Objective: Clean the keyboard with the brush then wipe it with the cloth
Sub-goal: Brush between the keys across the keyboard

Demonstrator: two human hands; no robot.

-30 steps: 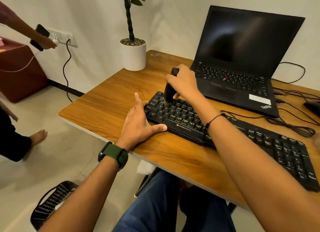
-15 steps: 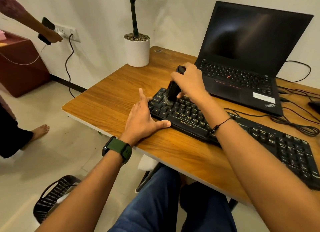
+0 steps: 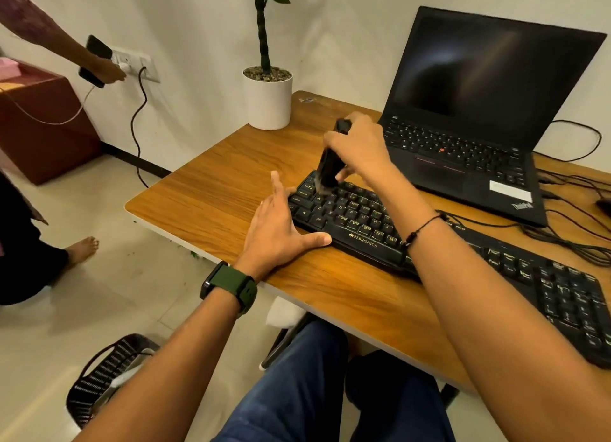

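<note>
A black Zebronics keyboard [image 3: 355,221] lies slanted across the wooden desk [image 3: 215,190]. My right hand [image 3: 358,147] grips a black brush [image 3: 329,167] upright, bristles down on the keys at the keyboard's far left end. My left hand [image 3: 277,230] rests flat on the desk against the keyboard's left end, fingers straight and thumb stretched along its front edge. A white cloth-like thing [image 3: 286,312] shows below the desk's front edge, partly hidden.
An open black laptop [image 3: 479,111] stands behind the keyboard, with cables [image 3: 568,230] at the right. A white potted plant [image 3: 269,94] sits at the desk's far corner. A second person [image 3: 99,68] plugs a phone into the wall socket at left. A dark basket [image 3: 105,375] stands on the floor.
The brush has shifted slightly along the keys at the keyboard's left end. My left hand has stayed put against the keyboard. My head has turned, moving the scene rightward in view.
</note>
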